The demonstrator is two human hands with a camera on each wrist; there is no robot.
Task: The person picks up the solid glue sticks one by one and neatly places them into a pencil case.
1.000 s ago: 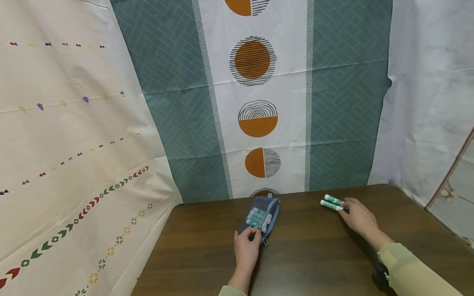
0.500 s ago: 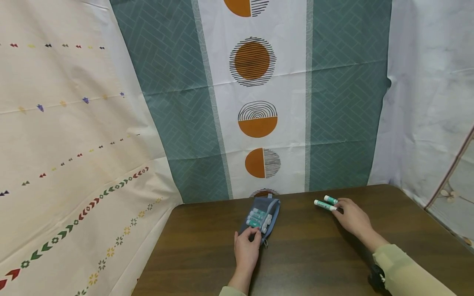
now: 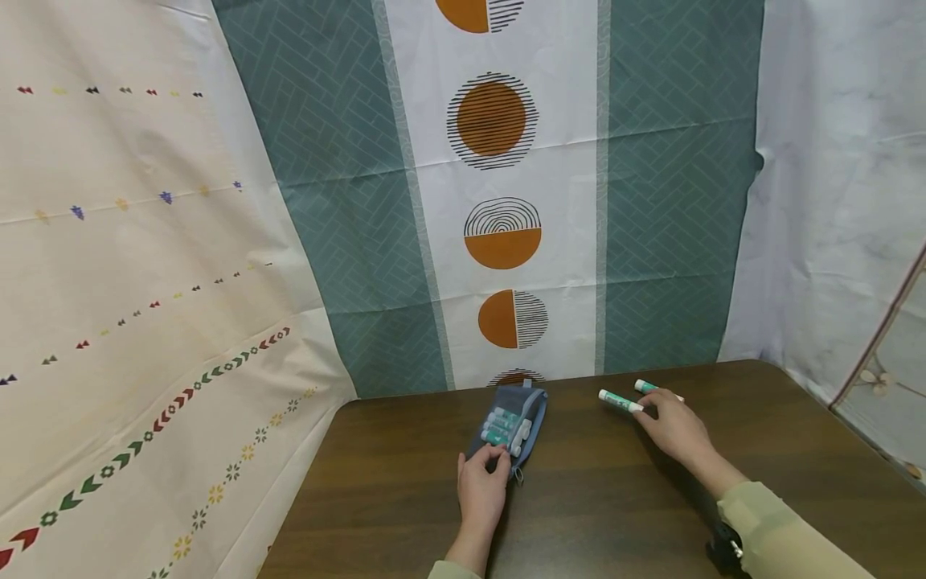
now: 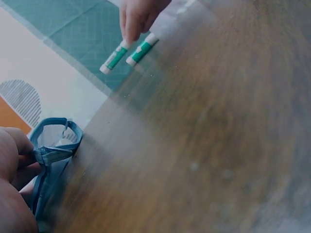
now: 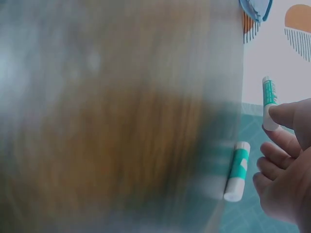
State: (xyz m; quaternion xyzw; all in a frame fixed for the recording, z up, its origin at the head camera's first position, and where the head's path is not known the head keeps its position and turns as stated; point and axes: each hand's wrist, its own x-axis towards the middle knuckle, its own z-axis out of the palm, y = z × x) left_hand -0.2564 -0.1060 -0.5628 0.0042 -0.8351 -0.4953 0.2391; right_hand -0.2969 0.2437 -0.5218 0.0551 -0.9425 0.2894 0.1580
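In the head view, my left hand (image 3: 481, 486) pinches the near end of a blue zippered mesh pouch (image 3: 475, 445) lying on the table. Several green-and-white glue sticks (image 3: 499, 426) show through its mesh. The pouch mouth (image 4: 56, 121) gapes in the left wrist view. Farther right, my right hand (image 3: 676, 430) holds one glue stick (image 3: 618, 400) by its white end, between thumb and forefinger, as the right wrist view shows. A second glue stick (image 5: 237, 172) lies on the table beside that hand, apart from the curled other fingers.
The brown wooden table (image 3: 579, 515) reaches back to a green and white patterned cloth (image 3: 665, 241). A cream cloth (image 3: 181, 322) hangs on the left and a pale one (image 3: 832, 201) on the right. A dark wrist device (image 3: 726, 549) sits under the right forearm.
My right hand has drawn one glue stick leftward, away from the second glue stick, which stays near its place. The left hand and pouch have not moved.
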